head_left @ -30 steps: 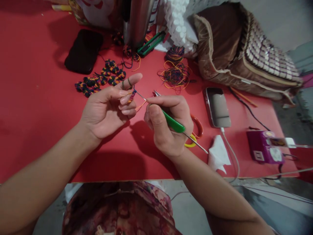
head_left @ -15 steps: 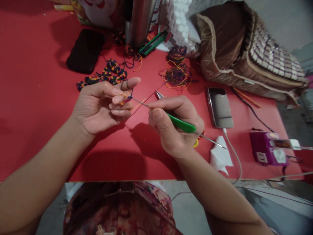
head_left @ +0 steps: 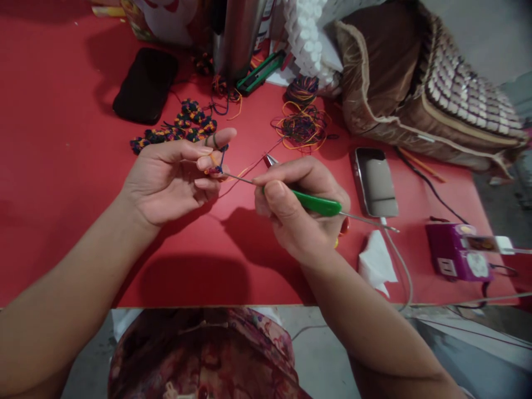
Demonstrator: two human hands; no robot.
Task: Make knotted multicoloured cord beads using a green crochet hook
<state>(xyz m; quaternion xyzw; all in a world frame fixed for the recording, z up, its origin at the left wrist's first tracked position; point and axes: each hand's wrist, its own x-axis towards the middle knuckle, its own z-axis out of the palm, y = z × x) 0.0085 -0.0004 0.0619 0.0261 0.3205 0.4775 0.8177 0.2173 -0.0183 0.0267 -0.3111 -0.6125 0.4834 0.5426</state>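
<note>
My left hand [head_left: 170, 177] pinches a small multicoloured piece of crochet [head_left: 213, 170] between thumb and fingers. Dark yarn loops round its raised index finger. My right hand [head_left: 301, 208] is closed round the green handle of a crochet hook [head_left: 318, 203], whose thin metal shaft points left. The hook's tip meets the crochet piece; the exact stitch is too small to make out. From the piece, yarn strands run right to a loose tangle of multicoloured yarn [head_left: 305, 128]. Behind my left hand lies a finished-looking strip of dark and orange crochet [head_left: 193, 122].
A black phone [head_left: 145, 86] lies at the left. Behind stand a metal flask [head_left: 239, 39] and a green box cutter [head_left: 261, 73]. To the right are a brown beaded cushion [head_left: 415, 83], a charging phone [head_left: 376, 182], a crumpled tissue [head_left: 377, 260] and a purple power box [head_left: 453, 252].
The crochet hook has turned to a flatter angle, its rear end moving up and right. My left fingers and the crochet piece have shifted slightly.
</note>
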